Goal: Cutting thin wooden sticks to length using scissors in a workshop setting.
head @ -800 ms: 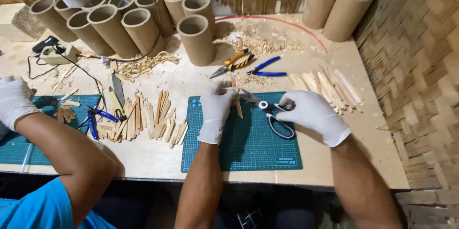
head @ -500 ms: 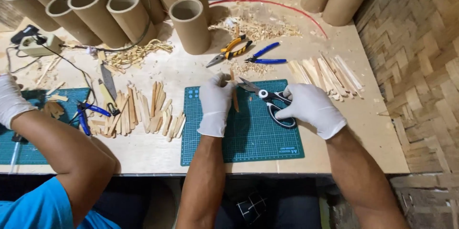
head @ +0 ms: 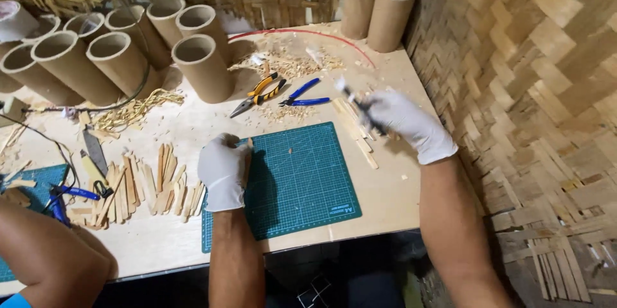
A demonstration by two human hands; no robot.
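My right hand [head: 405, 121] had lifted the scissors [head: 360, 105] off the green mat [head: 302, 179], fingers closed around them above the desk; my left hand [head: 223, 170] pinched a wooden stick [head: 248, 154] at the mat's edge.

— What sits in the left hand [head: 223, 170]?

— A thin, pale wooden stick [head: 249, 154], held upright-ish along the gloved fingers, its top end poking out above them. It stands over the left edge of the green cutting mat [head: 302, 179], near the front edge of the worktop [head: 193, 121].

— And the right hand [head: 405, 121]?

— It grips a dark-handled tool [head: 360, 105], blurred; probably scissors, though I cannot tell for sure. It slants up and to the left, raised over the loose sticks by the worktop's right edge.
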